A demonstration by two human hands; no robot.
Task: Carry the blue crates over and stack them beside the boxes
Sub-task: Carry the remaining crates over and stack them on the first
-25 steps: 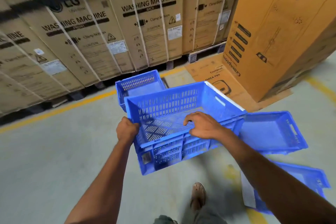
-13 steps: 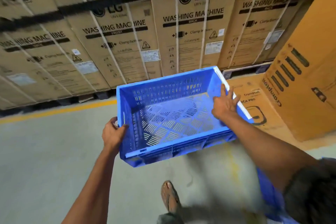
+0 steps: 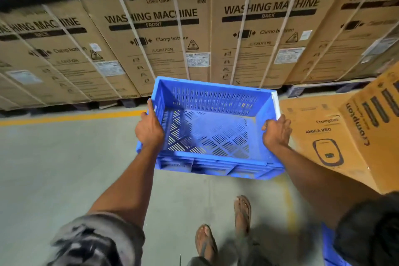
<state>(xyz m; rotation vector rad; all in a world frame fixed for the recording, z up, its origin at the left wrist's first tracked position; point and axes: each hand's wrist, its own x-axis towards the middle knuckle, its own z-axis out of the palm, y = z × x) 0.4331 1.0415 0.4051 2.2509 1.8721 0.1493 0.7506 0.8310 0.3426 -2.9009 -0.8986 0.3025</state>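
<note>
Head view: the crate [image 3: 212, 129] hangs level over the floor [image 3: 64, 157], just short of the boxes [image 3: 155, 34]. Left hand [image 3: 149, 128] and right hand [image 3: 276, 133] each clamp a side rim. A second ago both held the near rim, and another crate stood ahead; now the carry looks near set-down.

Tan cartons [image 3: 164, 34]: "LG Life's Good", "WASHING MACHINE", "FRONT", "BACK", "Clamp bottom", "CAUTION";
Orange carton [image 3: 336, 136]: "Crompton", "AMICA PRO"
</note>
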